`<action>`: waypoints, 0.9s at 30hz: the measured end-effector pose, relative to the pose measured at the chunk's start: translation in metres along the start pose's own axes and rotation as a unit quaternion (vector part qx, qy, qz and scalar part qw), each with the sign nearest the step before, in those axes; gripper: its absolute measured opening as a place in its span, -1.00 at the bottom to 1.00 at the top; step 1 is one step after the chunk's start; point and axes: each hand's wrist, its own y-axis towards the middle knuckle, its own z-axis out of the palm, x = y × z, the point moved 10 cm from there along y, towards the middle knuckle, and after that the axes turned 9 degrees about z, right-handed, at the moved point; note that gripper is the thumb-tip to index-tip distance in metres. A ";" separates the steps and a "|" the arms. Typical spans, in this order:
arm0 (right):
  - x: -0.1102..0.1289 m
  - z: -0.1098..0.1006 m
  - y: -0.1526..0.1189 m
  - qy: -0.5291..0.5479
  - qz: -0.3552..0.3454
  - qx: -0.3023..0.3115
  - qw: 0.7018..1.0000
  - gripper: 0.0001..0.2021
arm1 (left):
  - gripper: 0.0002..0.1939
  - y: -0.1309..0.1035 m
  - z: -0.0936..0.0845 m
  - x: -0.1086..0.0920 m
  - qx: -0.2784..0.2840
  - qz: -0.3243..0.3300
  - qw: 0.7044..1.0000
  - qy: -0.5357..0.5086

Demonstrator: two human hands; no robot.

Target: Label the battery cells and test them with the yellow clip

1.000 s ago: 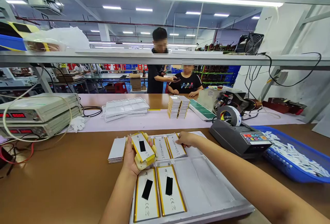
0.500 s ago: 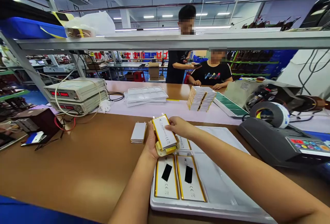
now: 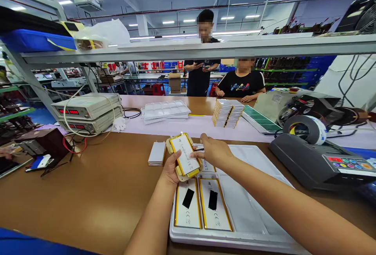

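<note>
Head view is showing two bare forearms reaching over a brown bench. Nearest, a white tray [image 3: 258, 223] is lying on the bench, carrying two flat battery cells [image 3: 202, 204] side by side with black strips. Above its far end, the left hand [image 3: 172, 169] is cupping a beige holder [image 3: 179, 156] with a yellow-edged cell [image 3: 184, 155] lying in it, fingers curled beneath. The right hand [image 3: 216, 151] is pinching that cell's right edge with its fingertips. Just left, a small silver stack [image 3: 156, 154] is resting on the bench. A tape dispenser [image 3: 317, 157] is sitting to the right. Farther off, stacked cells [image 3: 227, 113], clear trays [image 3: 166, 111] and two meters [image 3: 88, 112] are lying; beyond, two people are waiting.
</note>
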 end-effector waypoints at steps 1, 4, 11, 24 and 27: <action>-0.012 0.003 0.001 0.029 0.008 0.005 1.000 -0.39 | -0.56 0.000 0.001 -0.002 0.004 0.001 1.000 0.004; -0.060 0.018 0.004 0.105 0.056 0.024 0.993 -0.47 | -0.54 0.003 -0.002 -0.014 -0.017 0.038 0.999 0.013; -0.111 0.054 0.006 0.131 0.104 -0.009 0.986 -0.64 | -0.50 0.004 -0.018 -0.043 -0.106 0.116 0.986 0.061; -0.112 0.064 0.006 0.148 0.075 0.007 0.986 -0.66 | -0.82 0.004 -0.029 -0.131 -0.246 0.158 0.913 0.283; -0.114 0.069 0.006 0.145 0.074 0.027 0.986 -0.65 | -0.80 0.002 -0.041 -0.150 -0.311 0.061 0.796 0.515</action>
